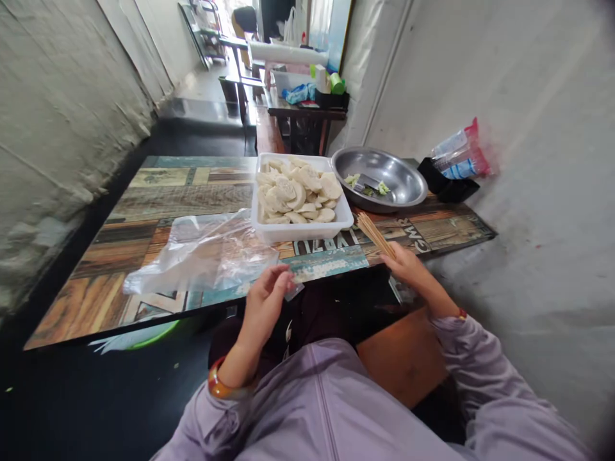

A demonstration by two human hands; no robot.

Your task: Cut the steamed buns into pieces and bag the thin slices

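My right hand (402, 261) is closed around one end of a bundle of thin wooden skewers (372, 232), which points up and left over the table's front edge. My left hand (266, 299) is curled at the near edge, its thumb and fingers pinching a small piece of clear plastic (295, 292). Ahead of both hands stands a white plastic tub (302, 234) heaped with pale, round-cut slices (293, 192). A crumpled clear plastic bag (202, 253) lies flat on the table, to the left of the tub.
Right of the tub, a steel bowl (408, 186) holds green vegetable scraps (383, 187) and a blade-like metal tool. Plastic-wrapped packets (461, 153) sit in a black holder (446, 186) by the right wall. Beyond the patterned table (158, 198) is a second, cluttered table (307, 114).
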